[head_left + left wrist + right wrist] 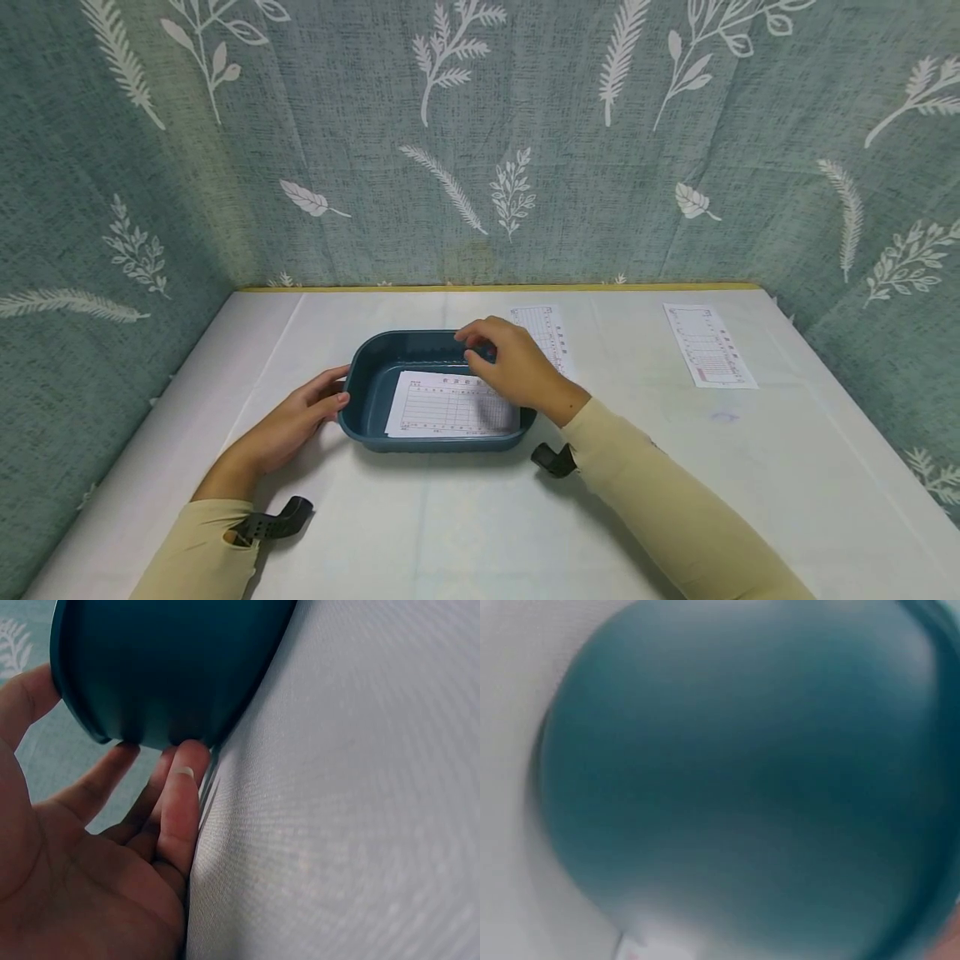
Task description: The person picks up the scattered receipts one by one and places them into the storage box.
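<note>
A dark teal plastic tray (447, 445) sits on the white table, holding printed paper forms (438, 404) with table grids on them. My left hand (296, 421) is at the tray's left end; in the left wrist view its fingertips (193, 756) touch the end wall. Over the tray's right part hovers my right hand (517, 362), fingers bent loosely, a gap between thumb and index finger and no paper seen there. Behind that hand a printed slip (542, 321) lies on the table, partly hidden. The right wrist view is mostly filled by the tray's outer wall (727, 772).
Another printed slip (708, 346) lies farther right on the table. A patterned grey-green cloth (480, 183) stands behind and along both sides, with a yellow strip (495, 288) at the table's back edge. Black wrist straps (273, 523) stick out from both sleeves.
</note>
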`<state>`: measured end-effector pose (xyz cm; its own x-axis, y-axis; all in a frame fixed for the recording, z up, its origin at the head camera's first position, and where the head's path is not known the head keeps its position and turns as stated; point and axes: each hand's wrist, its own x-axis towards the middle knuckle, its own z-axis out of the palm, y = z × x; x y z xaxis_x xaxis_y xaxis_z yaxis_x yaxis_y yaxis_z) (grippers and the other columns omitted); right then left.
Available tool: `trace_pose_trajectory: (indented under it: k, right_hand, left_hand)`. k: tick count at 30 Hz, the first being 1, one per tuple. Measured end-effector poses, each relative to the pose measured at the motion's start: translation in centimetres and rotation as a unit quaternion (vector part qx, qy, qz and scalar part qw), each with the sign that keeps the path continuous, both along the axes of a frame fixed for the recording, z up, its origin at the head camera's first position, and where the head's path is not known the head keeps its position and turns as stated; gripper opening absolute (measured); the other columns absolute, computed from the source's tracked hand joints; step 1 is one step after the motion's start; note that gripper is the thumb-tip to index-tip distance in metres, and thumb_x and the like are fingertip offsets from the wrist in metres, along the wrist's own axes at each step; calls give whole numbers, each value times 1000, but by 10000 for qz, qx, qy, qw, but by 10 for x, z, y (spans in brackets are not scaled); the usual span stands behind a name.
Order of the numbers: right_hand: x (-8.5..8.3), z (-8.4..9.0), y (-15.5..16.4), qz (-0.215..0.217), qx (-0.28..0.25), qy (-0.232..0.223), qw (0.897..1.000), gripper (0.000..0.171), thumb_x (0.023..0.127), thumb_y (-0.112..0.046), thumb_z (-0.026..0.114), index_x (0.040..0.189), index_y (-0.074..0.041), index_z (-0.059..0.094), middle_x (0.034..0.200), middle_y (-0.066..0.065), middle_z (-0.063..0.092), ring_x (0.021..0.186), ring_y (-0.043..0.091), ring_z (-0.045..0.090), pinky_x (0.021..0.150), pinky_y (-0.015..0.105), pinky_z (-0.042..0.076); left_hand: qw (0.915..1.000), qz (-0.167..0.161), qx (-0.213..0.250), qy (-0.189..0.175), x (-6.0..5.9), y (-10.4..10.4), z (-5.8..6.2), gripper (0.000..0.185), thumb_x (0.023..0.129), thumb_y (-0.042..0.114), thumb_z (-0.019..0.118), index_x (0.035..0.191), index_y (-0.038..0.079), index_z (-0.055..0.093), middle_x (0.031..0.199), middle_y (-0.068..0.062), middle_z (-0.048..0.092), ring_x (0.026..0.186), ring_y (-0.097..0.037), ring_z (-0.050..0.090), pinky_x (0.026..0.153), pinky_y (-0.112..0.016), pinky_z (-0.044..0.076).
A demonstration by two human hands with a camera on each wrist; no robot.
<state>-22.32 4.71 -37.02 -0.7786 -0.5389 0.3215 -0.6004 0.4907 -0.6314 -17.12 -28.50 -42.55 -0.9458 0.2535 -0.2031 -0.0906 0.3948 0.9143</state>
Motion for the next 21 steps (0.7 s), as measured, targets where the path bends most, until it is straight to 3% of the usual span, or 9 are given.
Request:
trace_pose_trajectory:
  k: [5, 11, 21]
  right_hand:
    - [1, 6, 19, -274, -587, 370, 9972, 24, 98, -10, 62, 121, -7, 68, 112, 13, 68, 101, 20, 63, 86, 40, 55]
    - [-7, 7, 40, -919, -900, 593, 9899, 23, 96, -8, 62, 118, -7, 68, 113, 10, 68, 102, 23, 61, 87, 41, 55]
    - [-29, -10, 71, -1756, -879, 35, 9805, 29, 96, -12, 63, 125, -6, 65, 126, 13, 63, 116, 30, 58, 98, 46, 51]
  left_hand:
    - [10000, 0, -4, 1, 0, -1, 0, 68, 105, 36, 50, 159, 8, 19, 159, -27, 26, 143, -46, 30, 116, -64, 20]
    - [10000, -9, -1, 4, 0, -2, -1, 67, 105, 35, 50, 159, 9, 19, 159, -27, 25, 144, -46, 28, 116, -64, 20]
    - [9999, -78, -101, 96, 0, -2, -1, 68, 105, 38, 48, 159, 9, 19, 159, -25, 28, 143, -41, 33, 116, -61, 25]
